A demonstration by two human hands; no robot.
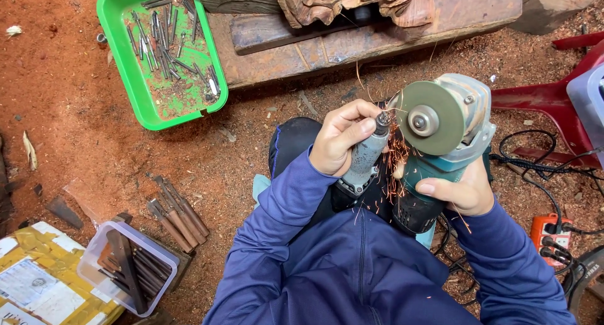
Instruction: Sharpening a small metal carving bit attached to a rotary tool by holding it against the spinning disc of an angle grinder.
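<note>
L hand (340, 139): clamped on small rotary tool (363, 161), tip at disc (428, 118)
R hand (462, 190): clamped on grinder (440, 149), over lap
Risk: sparks (393, 155) near fingers, sleeve; slip → cut
Floor (63, 111): green tray (116, 42) far-left corner

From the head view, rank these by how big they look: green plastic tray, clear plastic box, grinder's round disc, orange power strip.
1. Green plastic tray
2. Clear plastic box
3. Grinder's round disc, though it sits nearer the camera, so this rank is unsure
4. Orange power strip, partly hidden by plugs

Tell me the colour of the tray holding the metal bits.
Bright green tray, seen in the head view, upper left on the sawdust floor.
</note>
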